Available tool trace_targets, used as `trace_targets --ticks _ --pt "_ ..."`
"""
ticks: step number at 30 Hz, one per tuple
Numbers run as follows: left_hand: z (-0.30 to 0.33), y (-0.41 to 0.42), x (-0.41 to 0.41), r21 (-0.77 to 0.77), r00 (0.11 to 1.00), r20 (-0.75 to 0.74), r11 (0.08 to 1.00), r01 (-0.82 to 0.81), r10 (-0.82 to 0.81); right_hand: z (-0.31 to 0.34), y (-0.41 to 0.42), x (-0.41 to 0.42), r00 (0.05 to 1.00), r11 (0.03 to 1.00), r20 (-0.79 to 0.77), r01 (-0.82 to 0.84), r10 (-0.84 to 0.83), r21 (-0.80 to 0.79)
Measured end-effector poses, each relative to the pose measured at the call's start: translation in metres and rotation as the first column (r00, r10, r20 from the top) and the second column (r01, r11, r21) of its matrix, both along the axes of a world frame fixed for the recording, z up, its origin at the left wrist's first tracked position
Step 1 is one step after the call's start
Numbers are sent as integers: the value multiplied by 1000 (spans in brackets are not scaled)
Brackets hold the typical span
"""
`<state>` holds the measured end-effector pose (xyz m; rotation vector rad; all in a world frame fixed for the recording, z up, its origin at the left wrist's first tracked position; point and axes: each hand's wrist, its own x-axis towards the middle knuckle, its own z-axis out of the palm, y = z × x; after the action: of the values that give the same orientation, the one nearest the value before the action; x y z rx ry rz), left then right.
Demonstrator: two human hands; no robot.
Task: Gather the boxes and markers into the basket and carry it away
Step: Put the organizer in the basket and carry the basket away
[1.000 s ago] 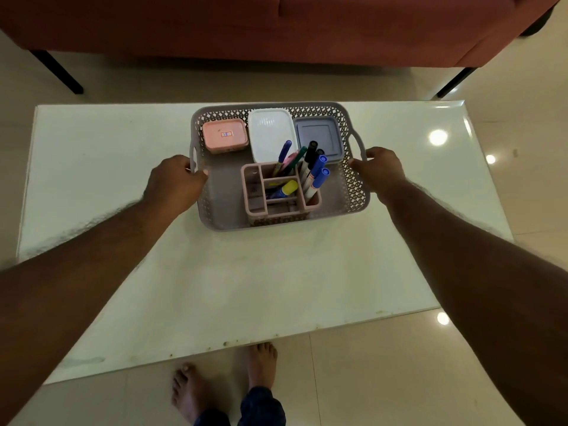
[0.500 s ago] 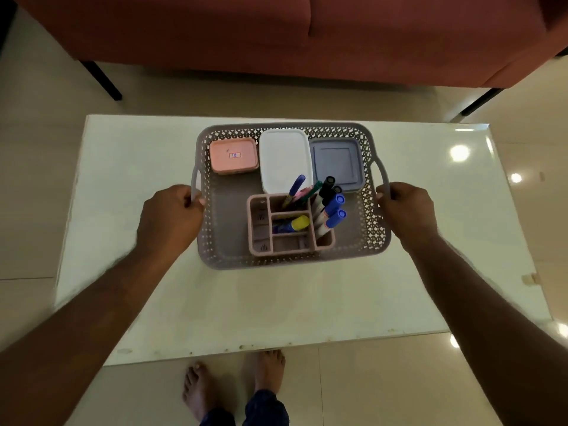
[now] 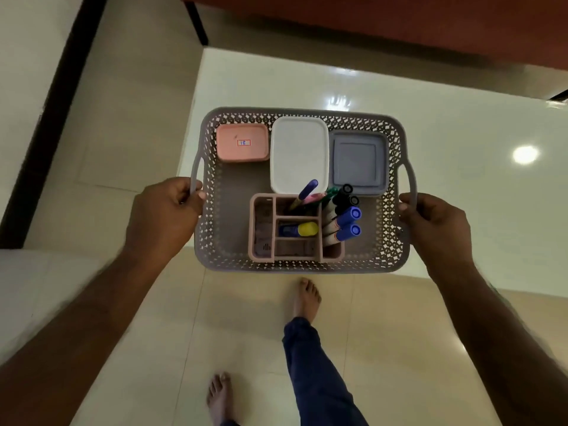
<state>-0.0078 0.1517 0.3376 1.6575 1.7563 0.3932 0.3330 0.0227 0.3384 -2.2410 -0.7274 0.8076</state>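
A grey perforated basket [image 3: 233,241] hangs in the air over the table's near-left corner and the floor. My left hand [image 3: 163,215] grips its left handle and my right hand [image 3: 436,224] grips its right handle. Along the basket's far side lie a pink box [image 3: 242,142], a white box [image 3: 299,153] and a grey-blue box [image 3: 358,161]. In front of them stands a pink divided holder [image 3: 262,229] with several markers [image 3: 342,221] leaning in it, blue, black, green and yellow caps showing.
The white glossy table [image 3: 461,149] extends to the right and behind the basket. A red sofa [image 3: 399,23] with a black leg stands beyond it. My bare feet [image 3: 305,299] step on the beige tiled floor; a dark skirting runs along the wall at left.
The basket has been lifted off the table and carried toward me and to the left, past the table's edge. Both hands keep their hold on the handles. My right foot has stepped forward.
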Motion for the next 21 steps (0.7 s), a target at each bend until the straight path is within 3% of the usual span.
trace_targets --ticks 6,13,21 --pt "1 -71 -92 -19 999 -30 1000 -17 16 -2 -61 -88 999 1000 -50 -13 14 12" --pt "-2 -165 -183 -162 994 -74 982 -94 83 -14 -157 -179 990 993 -97 -105 100 -49" --pt "-73 -265 -237 -291 972 -138 930 -224 191 -114 -251 -235 960 967 -219 -211 176 -146"
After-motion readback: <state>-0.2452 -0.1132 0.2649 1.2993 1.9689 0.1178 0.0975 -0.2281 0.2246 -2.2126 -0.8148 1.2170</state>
